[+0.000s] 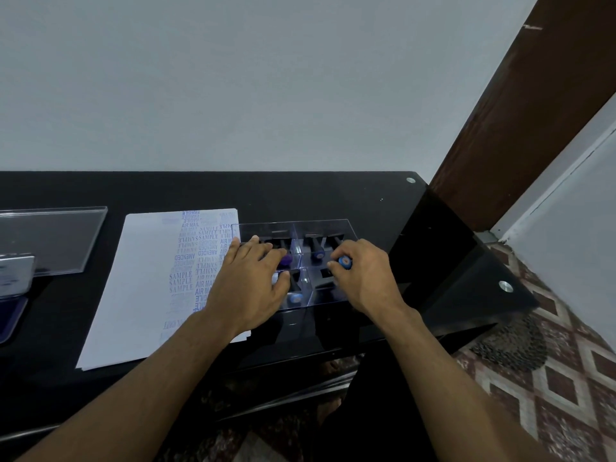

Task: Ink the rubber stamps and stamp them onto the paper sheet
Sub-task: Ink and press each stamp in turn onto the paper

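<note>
A clear plastic box (328,228) with four compartments sits on the black table and holds several rubber stamps with dark handles. My left hand (248,283) reaches into its left side, fingers curled on a stamp with a white cap (275,278), next to a purple-capped stamp (286,259). My right hand (361,278) is over the right side, gripping a stamp with a blue cap (345,262). Left of the box lies the white paper sheet (140,288), with blue imprints such as SAMPLE and AIR MAIL down its right part. An ink pad (10,315) lies open at the far left edge.
The box's clear lid (53,238) lies at the back left of the black glass table (333,195). A wall stands right behind the table. At the right, the table edge drops to a patterned floor (560,378), with a brown door frame (520,105).
</note>
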{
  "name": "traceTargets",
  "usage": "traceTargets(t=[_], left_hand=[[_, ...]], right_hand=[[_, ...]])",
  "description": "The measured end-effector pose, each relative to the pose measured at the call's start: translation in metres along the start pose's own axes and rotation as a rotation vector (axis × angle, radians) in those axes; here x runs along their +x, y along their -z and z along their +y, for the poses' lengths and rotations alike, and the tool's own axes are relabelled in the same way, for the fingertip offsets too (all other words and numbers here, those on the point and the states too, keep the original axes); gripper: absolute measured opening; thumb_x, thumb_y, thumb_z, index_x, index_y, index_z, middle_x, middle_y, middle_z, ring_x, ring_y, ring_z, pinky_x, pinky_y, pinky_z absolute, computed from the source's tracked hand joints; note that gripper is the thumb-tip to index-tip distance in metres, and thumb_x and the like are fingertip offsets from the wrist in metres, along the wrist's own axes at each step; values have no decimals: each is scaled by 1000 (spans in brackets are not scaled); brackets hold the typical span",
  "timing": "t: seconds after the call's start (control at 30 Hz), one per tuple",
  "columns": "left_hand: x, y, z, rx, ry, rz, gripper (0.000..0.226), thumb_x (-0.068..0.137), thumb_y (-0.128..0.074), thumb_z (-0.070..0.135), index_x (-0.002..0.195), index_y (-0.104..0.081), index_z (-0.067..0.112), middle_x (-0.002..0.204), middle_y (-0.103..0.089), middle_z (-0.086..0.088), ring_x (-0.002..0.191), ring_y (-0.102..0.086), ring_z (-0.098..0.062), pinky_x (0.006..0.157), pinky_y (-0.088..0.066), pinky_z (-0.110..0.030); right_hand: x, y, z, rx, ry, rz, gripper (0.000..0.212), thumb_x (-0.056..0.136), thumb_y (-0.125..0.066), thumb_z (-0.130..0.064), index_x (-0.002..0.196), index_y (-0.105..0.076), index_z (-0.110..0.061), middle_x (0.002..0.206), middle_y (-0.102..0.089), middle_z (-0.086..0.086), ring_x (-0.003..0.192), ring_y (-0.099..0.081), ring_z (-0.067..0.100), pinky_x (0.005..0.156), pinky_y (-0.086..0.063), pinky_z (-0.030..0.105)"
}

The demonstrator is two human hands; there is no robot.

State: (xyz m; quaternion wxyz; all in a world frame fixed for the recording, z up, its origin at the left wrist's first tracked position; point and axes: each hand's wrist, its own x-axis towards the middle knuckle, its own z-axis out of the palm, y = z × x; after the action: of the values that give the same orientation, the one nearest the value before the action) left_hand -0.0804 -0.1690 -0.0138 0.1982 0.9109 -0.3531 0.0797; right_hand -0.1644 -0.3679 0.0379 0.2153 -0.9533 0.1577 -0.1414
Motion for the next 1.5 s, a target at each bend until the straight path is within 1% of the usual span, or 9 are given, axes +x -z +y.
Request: traceTargets(t=[0.2, 0.4, 0.53, 0.67, 0.87, 1.1, 1.2, 1.27, 1.5], left_hand=[[-9, 13, -11, -93, -17, 21, 63, 96, -32, 53, 141, -54, 16, 147, -51, -9, 148, -31, -30, 122, -16, -46], [-33, 38, -44, -35, 84, 16, 63, 97, -30, 56, 148, -45, 23, 158, -40, -3, 153, -20, -24, 122, -8, -39], [-61, 59, -73, 2, 200, 16, 69, 94, -26, 62, 151, -41, 26, 161, -34, 0, 154, -16, -22, 124, -8, -42], [-99, 78, -110, 39, 278, 42, 73, 93, -20, 63, 150, -43, 24, 159, -38, -3, 153, -17, -22, 125, -13, -43], [-150, 108, -155, 81, 419, 72, 63, 97, -36, 56, 149, -43, 21, 157, -39, -4, 152, -21, -24, 123, -19, -44], [-203, 129, -194, 123, 536, 108, 66, 95, -30, 59, 146, -46, 21, 149, -46, -3, 146, -31, -24, 123, -22, -47], [-221, 134, -210, 128, 590, 120, 70, 94, -29, 58, 148, -45, 18, 153, -44, -5, 149, -26, -27, 124, -19, -48], [-231, 135, -221, 136, 624, 128, 72, 93, -26, 59, 149, -44, 17, 154, -43, -6, 150, -24, -28, 124, -18, -48], [-251, 137, -248, 130, 686, 151, 70, 94, -31, 57, 150, -42, 18, 155, -42, -7, 151, -24, -27, 124, -19, -48]], right_hand=[[0, -2, -23, 36, 79, 113, 4, 89, -70, -25, 89, -69, -21, 95, -55, -6, 77, -50, 2, 66, -36, 0], [-1, -21, -76, 117, 198, 161, 5, 87, -72, -22, 88, -70, -17, 93, -57, -3, 75, -49, 2, 71, -32, -4], [0, -45, -122, 141, 257, 88, 8, 86, -72, -23, 91, -71, -17, 95, -58, -4, 77, -48, 3, 71, -32, -4], [-4, -72, -168, 195, 315, 12, 10, 89, -70, -26, 96, -70, -18, 98, -57, -5, 78, -50, 4, 72, -33, -4], [-14, -112, -233, 271, 403, -94, 9, 88, -70, -23, 96, -71, -19, 97, -60, -2, 73, -49, 1, 72, -30, -6], [-29, -145, -296, 302, 496, -192, 10, 88, -71, -28, 95, -71, -21, 95, -55, -5, 79, -50, 4, 71, -34, -3], [-35, -158, -319, 299, 523, -223, 11, 85, -71, -22, 96, -73, -22, 97, -57, -5, 80, -51, 2, 69, -35, -3], [-37, -164, -330, 303, 539, -256, 21, 83, -67, -14, 101, -75, -21, 100, -58, -5, 82, -54, 3, 68, -37, -2], [-39, -180, -359, 258, 604, -322, 35, 91, -63, -12, 124, -68, -21, 110, -56, -5, 92, -56, 7, 85, -44, 10]])
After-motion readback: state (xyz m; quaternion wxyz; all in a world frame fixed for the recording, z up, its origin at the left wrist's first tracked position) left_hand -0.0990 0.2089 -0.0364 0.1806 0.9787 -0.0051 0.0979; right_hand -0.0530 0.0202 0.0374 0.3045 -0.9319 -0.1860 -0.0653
